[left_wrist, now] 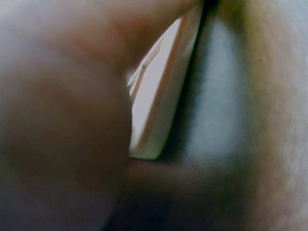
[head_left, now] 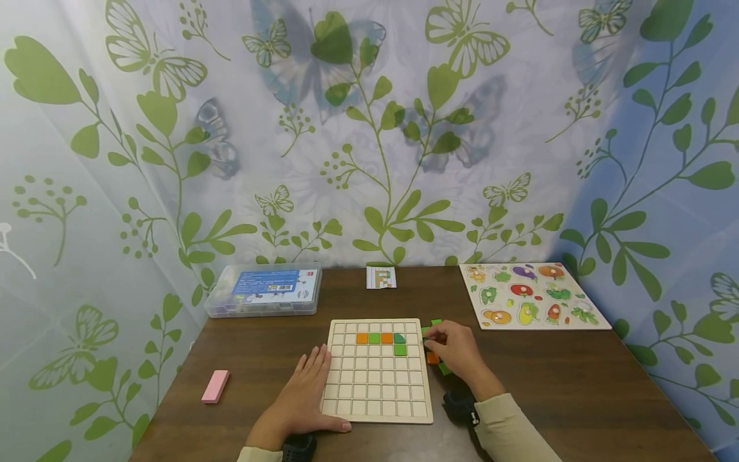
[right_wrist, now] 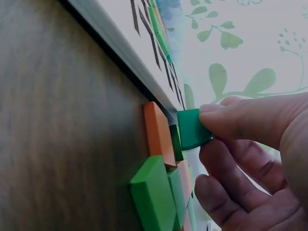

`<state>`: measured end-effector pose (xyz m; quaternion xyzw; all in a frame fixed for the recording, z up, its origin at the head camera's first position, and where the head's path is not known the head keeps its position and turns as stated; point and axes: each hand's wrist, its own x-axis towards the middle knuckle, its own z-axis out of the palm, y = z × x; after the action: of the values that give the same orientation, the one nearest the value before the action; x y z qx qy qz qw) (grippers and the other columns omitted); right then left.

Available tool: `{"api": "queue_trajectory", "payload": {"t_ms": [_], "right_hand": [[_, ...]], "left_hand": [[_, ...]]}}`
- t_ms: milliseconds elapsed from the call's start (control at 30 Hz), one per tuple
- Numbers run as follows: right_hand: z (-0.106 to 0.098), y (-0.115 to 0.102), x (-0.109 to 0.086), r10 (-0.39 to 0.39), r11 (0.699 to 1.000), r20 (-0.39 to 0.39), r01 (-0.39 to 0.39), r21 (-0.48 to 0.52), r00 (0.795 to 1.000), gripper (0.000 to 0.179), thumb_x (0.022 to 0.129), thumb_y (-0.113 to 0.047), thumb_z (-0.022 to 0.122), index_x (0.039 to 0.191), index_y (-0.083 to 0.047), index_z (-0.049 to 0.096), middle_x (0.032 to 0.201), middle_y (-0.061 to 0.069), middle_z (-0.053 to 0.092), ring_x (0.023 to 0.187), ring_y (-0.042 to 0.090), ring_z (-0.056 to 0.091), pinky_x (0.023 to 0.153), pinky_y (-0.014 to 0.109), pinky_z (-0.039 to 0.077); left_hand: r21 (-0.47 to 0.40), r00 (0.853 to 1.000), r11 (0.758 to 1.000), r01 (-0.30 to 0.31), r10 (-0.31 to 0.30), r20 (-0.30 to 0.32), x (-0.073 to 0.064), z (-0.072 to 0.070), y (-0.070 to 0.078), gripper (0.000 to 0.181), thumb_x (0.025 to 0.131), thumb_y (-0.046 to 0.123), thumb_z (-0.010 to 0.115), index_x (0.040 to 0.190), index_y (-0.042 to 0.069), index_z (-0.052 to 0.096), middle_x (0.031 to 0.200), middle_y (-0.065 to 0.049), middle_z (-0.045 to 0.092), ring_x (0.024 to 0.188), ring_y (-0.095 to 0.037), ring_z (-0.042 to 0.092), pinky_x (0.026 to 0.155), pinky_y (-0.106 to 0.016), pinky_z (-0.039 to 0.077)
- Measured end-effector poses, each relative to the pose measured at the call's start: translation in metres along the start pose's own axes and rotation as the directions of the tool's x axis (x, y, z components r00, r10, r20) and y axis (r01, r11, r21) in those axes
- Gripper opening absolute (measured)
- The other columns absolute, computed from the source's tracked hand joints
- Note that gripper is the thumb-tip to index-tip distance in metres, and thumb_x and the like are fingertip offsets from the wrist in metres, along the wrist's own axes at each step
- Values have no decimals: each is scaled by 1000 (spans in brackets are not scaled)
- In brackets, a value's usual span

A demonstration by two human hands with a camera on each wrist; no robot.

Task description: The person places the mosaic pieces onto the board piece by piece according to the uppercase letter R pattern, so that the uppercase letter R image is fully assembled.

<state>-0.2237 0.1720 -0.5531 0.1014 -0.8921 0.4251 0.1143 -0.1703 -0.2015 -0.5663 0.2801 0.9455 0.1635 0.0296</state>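
Observation:
A pale wooden grid board [head_left: 375, 378] lies on the table, with orange and green tiles in a row near its top. One green square tile [head_left: 401, 350] sits just below that row's right end. My left hand [head_left: 303, 391] rests along the board's left edge, its fingers straight and thumb at the lower corner. Beyond the board's right edge, my right hand [head_left: 456, 350] pinches a dark green tile [right_wrist: 192, 129] with a curved side between thumb and finger. Under and beside it are several loose tiles, among them an orange tile [right_wrist: 159, 134] and a light green tile [right_wrist: 155, 195].
At the back left stands a clear plastic case [head_left: 265, 292] with a blue label. A small pattern card [head_left: 381, 277] lies at the back middle, and a vegetable puzzle board [head_left: 534, 296] at the back right. A pink block [head_left: 215, 386] is on the left.

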Motion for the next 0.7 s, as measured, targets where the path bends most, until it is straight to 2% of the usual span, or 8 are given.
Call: {"api": "queue_trajectory", "payload": {"t_ms": [300, 467, 700], "right_hand": [[-2, -3, 0, -1, 1000, 13, 1, 6, 1000, 14, 88, -1, 85, 96, -10, 79, 86, -7, 65, 76, 12, 63, 65, 31, 55], [-1, -5, 0, 11, 999, 26, -13, 46, 1000, 15, 89, -3, 85, 93, -13, 76, 83, -8, 65, 73, 11, 62, 64, 30, 54], [1, -14, -1, 41, 991, 101, -53, 123, 994, 7, 92, -10, 83, 91, -11, 76, 79, -7, 66, 71, 15, 61, 60, 30, 53]], "left_hand": [[-8, 1000, 1000, 3, -3, 1, 0, 0, 0, 144, 73, 92, 66, 163, -10, 20, 170, -28, 16, 157, -42, 12, 123, -61, 13], [3, 1000, 1000, -2, 2, 2, 0, 1, 0, 144, 73, 92, 65, 163, -10, 20, 169, -28, 17, 157, -42, 13, 123, -60, 13], [14, 1000, 1000, -15, 15, -17, -1, 1, 0, 143, 73, 91, 66, 162, -11, 22, 168, -29, 19, 156, -43, 15, 123, -61, 14]]}}
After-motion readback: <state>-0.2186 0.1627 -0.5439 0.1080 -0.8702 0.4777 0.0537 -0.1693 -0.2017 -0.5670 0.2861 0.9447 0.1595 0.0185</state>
